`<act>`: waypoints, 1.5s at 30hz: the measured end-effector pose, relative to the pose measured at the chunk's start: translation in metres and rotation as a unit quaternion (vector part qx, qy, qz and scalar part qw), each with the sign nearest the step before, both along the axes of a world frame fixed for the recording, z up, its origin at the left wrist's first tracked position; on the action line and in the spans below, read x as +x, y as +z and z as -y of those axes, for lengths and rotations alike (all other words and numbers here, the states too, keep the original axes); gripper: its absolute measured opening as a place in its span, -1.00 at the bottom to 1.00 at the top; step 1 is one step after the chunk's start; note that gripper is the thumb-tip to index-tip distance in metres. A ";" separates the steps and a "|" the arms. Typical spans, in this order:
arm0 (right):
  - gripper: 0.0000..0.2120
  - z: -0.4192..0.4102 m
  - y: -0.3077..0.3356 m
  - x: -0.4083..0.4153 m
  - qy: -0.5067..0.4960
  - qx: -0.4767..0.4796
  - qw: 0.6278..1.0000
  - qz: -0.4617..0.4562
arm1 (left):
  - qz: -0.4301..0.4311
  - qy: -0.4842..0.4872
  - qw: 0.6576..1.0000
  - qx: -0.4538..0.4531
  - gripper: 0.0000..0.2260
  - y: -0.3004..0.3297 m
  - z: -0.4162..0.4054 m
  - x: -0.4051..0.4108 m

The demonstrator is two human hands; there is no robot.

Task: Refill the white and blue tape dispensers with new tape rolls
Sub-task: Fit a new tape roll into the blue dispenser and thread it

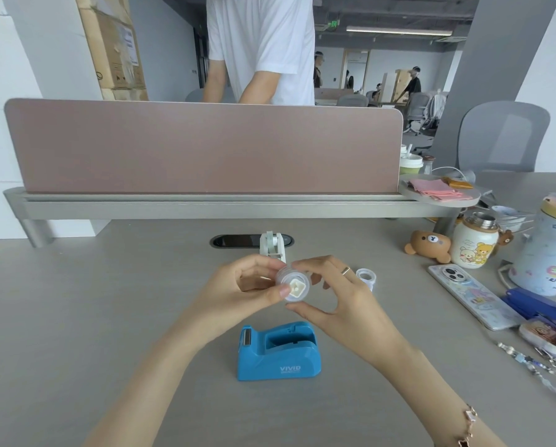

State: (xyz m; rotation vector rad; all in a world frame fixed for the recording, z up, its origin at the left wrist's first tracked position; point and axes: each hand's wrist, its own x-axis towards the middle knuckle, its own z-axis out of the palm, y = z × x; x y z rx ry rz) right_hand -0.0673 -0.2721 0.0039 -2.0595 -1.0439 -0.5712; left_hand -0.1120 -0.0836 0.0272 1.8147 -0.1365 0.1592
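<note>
Tape roll [293, 283], clear with a white square-holed core, sat pinched between both hands above the desk [108, 301]. The left hand [238, 285] gripped it from the left with thumb tip pressed near the core, and the right hand [337, 291], a ring on one finger, clasped it from the right, thumb under the roll's lower edge. How far the core sat inside the roll was hard to make out, since the fingers covered most of the rim. Just beyond the grip stood the white dispenser [272, 246], its lower end hidden behind the knuckles. Below the grip, nearer the person, the blue dispenser [278, 351] rested on the desk with its cradle open. Just right of the right hand lay a second clear roll [366, 276], partly hidden by the fingers. Further right a phone [473, 296] lay face down, and a blue stapler [537, 306] beside it was cut off by clutter.
</note>
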 end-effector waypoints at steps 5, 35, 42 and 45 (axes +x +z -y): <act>-0.56 -0.004 0.000 -0.002 -0.007 0.022 1.000 -0.020 | 0.011 0.021 1.000 -0.009 -0.80 -0.003 0.003 0.002; -0.65 0.003 0.003 0.010 0.093 0.154 0.847 -0.500 | 0.162 0.017 0.948 0.272 -0.56 -0.013 -0.007 0.004; -0.71 0.013 0.009 0.012 0.122 0.081 0.856 -0.496 | 0.105 -0.007 0.968 0.228 -0.70 -0.009 -0.011 0.001; -0.72 0.016 0.012 0.012 0.124 0.071 0.859 -0.492 | 0.105 0.001 0.973 0.207 -0.79 -0.007 -0.011 0.000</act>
